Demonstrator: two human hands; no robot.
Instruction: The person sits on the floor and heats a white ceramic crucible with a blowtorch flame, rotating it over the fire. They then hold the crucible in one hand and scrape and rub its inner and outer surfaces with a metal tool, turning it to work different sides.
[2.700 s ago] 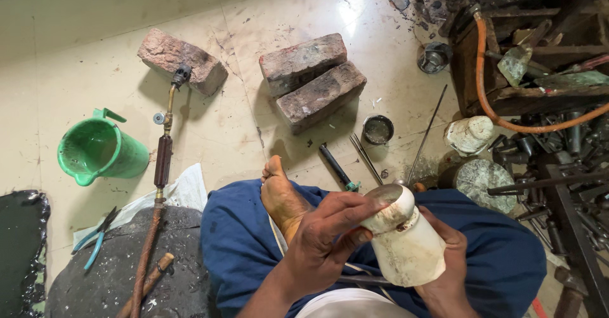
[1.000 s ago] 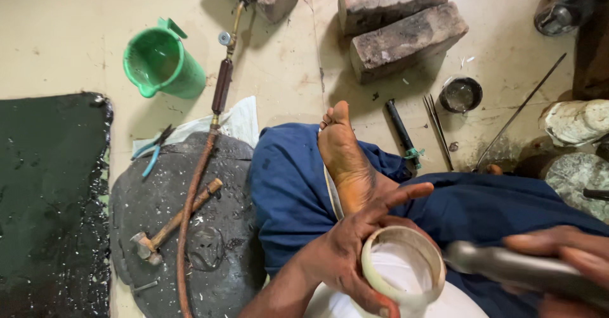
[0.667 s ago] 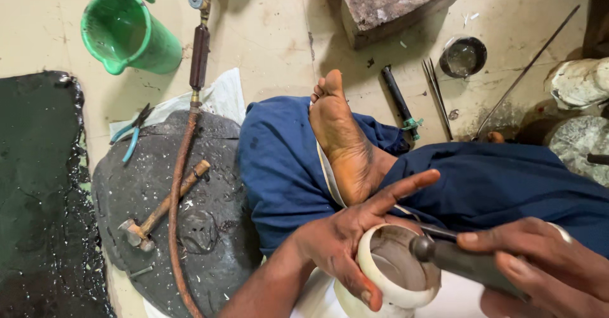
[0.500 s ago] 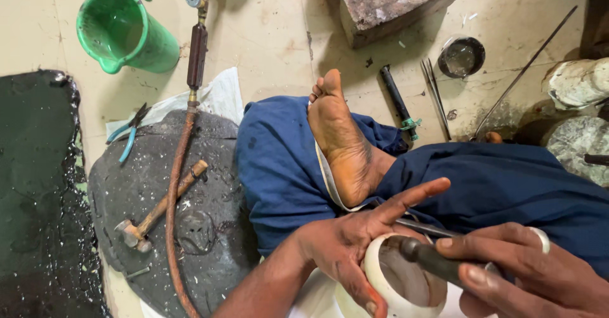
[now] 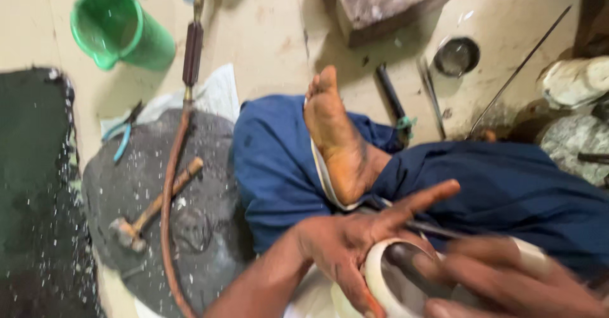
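Observation:
My left hand (image 5: 352, 245) grips the rim of a white round vessel (image 5: 380, 283) at the bottom of the view, with its forefinger stretched out to the right. My right hand (image 5: 507, 280), blurred by motion, is closed around a dark rod-like tool (image 5: 415, 270) whose end sits inside the vessel's mouth. Both hands work over my lap, above blue trousers (image 5: 507, 191) and my bare foot (image 5: 339, 140).
A hammer (image 5: 152, 207) and a brown hose (image 5: 168, 191) lie on a dark grey pad (image 5: 209, 216) at left. Pliers (image 5: 124, 131), a green jug (image 5: 117, 29), bricks (image 5: 396, 0), a small metal bowl (image 5: 457, 54) and thin rods (image 5: 517, 70) lie on the floor beyond.
The view has swung from the floor ahead down to my lap. My right hand has brought the dark tool into the vessel's mouth and is now moving fast there.

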